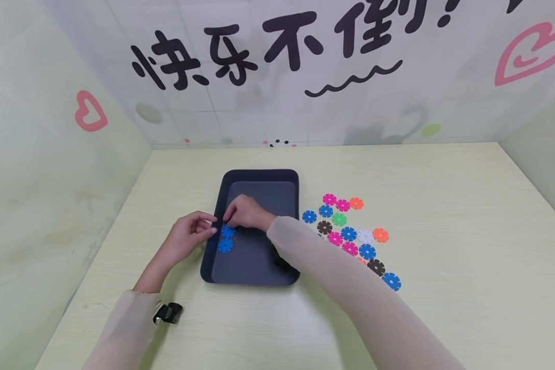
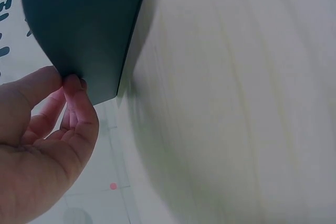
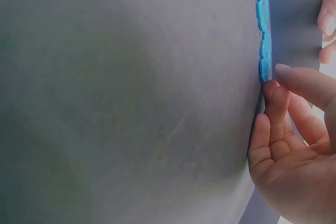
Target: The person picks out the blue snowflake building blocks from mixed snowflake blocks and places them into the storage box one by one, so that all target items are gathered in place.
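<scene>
My left hand is at the left wall of a dark rectangular tray, thumb and fingertips pinching its rim. Inside the tray, two blue notched plastic discs lie in a line along the left side. My right hand reaches across the tray, its fingers curled and the fingertips pinching the far edge of the upper blue disc. In the right wrist view, the two discs stand out edge-on beside the tray wall, and the right fingertips meet the end of the nearer one.
Right of the tray, several loose notched discs lie spread on the pale wooden table: pink, orange, green, white, brown and blue. My right sleeve covers part of them. Printed walls enclose the back and sides.
</scene>
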The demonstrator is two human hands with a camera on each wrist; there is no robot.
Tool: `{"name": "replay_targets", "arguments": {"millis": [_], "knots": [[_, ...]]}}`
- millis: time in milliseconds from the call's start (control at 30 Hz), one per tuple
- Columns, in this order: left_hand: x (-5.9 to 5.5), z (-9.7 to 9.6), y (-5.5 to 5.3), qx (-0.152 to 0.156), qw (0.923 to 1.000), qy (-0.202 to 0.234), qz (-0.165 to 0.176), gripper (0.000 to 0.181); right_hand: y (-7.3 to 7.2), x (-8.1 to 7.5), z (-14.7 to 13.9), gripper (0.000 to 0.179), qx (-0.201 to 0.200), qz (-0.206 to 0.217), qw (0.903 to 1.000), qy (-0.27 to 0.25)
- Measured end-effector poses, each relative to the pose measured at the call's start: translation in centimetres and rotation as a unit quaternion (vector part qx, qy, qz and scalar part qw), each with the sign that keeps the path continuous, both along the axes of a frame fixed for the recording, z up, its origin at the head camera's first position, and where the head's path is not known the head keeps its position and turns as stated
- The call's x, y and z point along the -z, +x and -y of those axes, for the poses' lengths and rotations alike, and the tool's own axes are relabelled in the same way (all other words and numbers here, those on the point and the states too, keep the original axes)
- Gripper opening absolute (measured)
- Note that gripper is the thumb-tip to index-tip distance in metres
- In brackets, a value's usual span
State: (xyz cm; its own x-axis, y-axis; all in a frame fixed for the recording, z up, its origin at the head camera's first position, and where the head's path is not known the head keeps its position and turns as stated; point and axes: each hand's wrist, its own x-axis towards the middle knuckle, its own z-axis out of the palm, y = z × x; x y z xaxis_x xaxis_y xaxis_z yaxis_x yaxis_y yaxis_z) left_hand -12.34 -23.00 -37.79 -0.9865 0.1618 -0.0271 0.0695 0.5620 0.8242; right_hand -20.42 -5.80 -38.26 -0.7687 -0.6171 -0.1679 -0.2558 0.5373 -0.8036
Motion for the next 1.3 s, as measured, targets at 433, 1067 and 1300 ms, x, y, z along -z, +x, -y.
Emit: {"name": "replay_targets", "arguments": {"millis": [433,1067,1300], "knots": [[0.0,0.0,-0.1,0.012,0.9994,0.022,-0.026,0.023,-1.1,-2.3,-1.9,0.019,-0.026,0.012,0.9992,-0.027],[0.0,0.0,0.1,0.001,1.0,0.004,0.002,0.026,-1.6,-5.9,-9.7,0.02,-0.007,-0.03,0.9994,-0.015],[0.2,0.1,0.0,0.002,1.0,0.001,0.0,0.025,-1.9,-5.7,-13.5,0.02,0.038,-0.025,0.9988,-0.02]]}}
